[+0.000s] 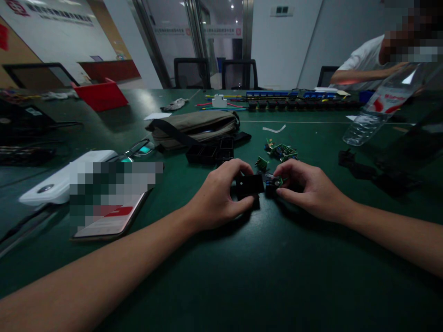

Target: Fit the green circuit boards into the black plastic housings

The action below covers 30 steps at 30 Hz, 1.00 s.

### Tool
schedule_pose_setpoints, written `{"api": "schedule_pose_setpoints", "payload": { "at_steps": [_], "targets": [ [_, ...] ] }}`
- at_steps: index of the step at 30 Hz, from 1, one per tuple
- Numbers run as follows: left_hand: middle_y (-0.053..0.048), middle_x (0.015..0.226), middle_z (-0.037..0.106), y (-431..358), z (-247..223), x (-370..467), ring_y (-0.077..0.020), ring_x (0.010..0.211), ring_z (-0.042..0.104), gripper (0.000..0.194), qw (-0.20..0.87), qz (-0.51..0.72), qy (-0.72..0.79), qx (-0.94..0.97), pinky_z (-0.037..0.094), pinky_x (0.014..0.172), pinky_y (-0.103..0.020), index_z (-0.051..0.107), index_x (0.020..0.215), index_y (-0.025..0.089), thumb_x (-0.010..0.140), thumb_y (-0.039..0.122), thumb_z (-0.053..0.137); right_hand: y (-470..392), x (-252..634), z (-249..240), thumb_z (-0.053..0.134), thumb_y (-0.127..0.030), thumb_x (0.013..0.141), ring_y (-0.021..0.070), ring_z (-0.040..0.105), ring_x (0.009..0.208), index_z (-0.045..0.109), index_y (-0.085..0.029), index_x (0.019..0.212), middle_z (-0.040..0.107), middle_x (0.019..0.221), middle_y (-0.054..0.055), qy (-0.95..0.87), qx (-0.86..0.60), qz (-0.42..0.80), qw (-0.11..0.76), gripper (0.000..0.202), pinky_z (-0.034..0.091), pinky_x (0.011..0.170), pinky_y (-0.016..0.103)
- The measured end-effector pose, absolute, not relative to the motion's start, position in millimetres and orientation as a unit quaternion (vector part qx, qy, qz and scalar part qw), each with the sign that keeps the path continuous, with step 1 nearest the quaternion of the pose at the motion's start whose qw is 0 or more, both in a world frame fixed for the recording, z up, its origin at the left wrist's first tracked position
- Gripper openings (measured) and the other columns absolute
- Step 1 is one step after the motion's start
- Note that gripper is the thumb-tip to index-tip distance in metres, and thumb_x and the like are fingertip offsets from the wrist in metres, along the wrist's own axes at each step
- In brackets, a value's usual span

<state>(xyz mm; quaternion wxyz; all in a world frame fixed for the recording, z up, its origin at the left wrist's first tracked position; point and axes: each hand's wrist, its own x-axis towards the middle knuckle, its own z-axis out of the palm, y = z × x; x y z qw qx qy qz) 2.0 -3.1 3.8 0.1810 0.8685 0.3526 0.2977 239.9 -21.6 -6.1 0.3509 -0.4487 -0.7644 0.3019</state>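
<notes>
Thumb and fingers of my left hand (224, 193) are closed round a small black plastic case (252, 184) with a round hole in its face. Close beside it, my right hand (306, 186) pinches a small circuit board (275, 181) with blue and green parts. The board's edge lies right by the case's right end; whether they touch I cannot tell. Just beyond my hands lie a loose green board (262, 163) and a pile of circuit boards (282, 151). Several more black cases (207, 154) stand together behind my left hand.
A grey-brown bag (194, 127) lies behind the cases. On the left are a tablet (114, 207), a white device (69, 177) and glasses (140, 147). A water bottle (380, 108) stands at right, before a person (363, 64). Wired blue modules (273, 96) line the far side.
</notes>
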Motion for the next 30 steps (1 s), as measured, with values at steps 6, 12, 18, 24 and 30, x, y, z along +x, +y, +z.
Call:
{"api": "schedule_pose_setpoints", "payload": {
  "at_steps": [6,12,18,24,30],
  "targets": [
    [-0.005,0.101,0.065,-2.6,4.7,2.0,-0.0183,0.091,0.062,0.031,0.182,0.298,0.347,0.870,0.050,0.081,-0.032,0.056,0.103,0.017,0.075,0.020,0.069,-22.0,239.9,-5.8,0.068,-0.019,0.080,0.0158,0.064,0.080,0.060,-0.019,0.101,0.065,0.093,0.003,-0.762,-0.447,0.307,0.355,0.023,0.053,0.066,0.028],
    [-0.006,0.101,0.066,-4.3,7.3,2.2,-0.0202,0.088,0.063,0.035,0.195,0.270,0.375,0.865,0.051,0.078,-0.035,0.055,0.104,0.017,0.074,0.024,0.070,-21.3,239.0,-5.3,0.068,-0.019,0.079,0.0163,0.065,0.081,0.060,-0.019,0.101,0.066,0.093,0.003,-0.760,-0.452,0.308,0.351,0.024,0.053,0.065,0.028],
    [-0.007,0.108,0.068,-5.1,8.2,2.3,-0.0203,0.093,0.065,0.033,0.232,0.293,0.361,0.854,0.053,0.080,-0.035,0.050,0.098,0.018,0.073,0.023,0.071,-21.8,239.2,-5.9,0.068,-0.018,0.080,0.0156,0.064,0.080,0.060,-0.018,0.101,0.066,0.093,0.004,-0.762,-0.447,0.308,0.353,0.023,0.053,0.065,0.028],
    [-0.007,0.102,0.068,-5.9,5.7,2.0,-0.0197,0.087,0.065,0.036,0.222,0.291,0.376,0.851,0.053,0.074,-0.033,0.052,0.101,0.017,0.072,0.026,0.072,-20.0,239.1,-8.3,0.068,-0.018,0.080,0.0144,0.063,0.079,0.060,-0.018,0.102,0.066,0.094,0.003,-0.764,-0.440,0.306,0.359,0.023,0.053,0.066,0.028],
    [-0.006,0.096,0.065,-5.0,5.9,1.0,-0.0200,0.084,0.061,0.036,0.197,0.281,0.373,0.862,0.050,0.071,-0.033,0.057,0.103,0.015,0.073,0.029,0.072,-20.8,239.5,-7.0,0.068,-0.018,0.079,0.0145,0.063,0.078,0.060,-0.017,0.101,0.065,0.092,0.003,-0.761,-0.445,0.308,0.358,0.023,0.052,0.064,0.027]
  ]
}}
